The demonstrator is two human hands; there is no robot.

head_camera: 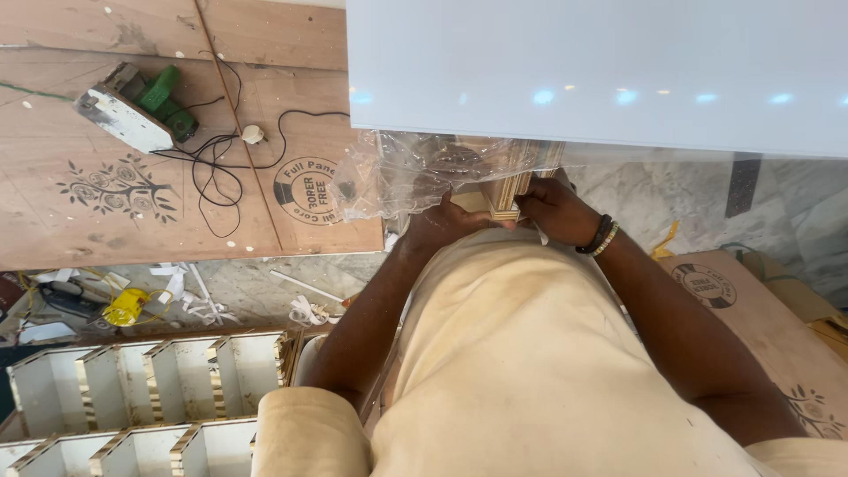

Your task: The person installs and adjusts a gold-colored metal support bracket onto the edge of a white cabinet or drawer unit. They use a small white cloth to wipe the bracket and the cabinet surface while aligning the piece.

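Note:
A large glossy white panel (601, 71) fills the top right. Under its near edge a plywood edge piece (505, 190) shows layered wood. My right hand (552, 210), with beaded bracelets at the wrist, pinches that plywood edge. My left hand (442, 221) grips the same piece from the left, touching a crumpled clear plastic film (402, 172) that hangs off the panel's edge. My cream shirt hides the lower part of the piece.
A plywood sheet (106, 212) lies on the floor at left, carrying a green power tool (141, 106) and black cable (216, 172). A white slotted divider frame (132, 389) sits lower left. Scraps and a yellow tape (128, 307) litter the marble floor. Another plywood board (751, 309) lies at right.

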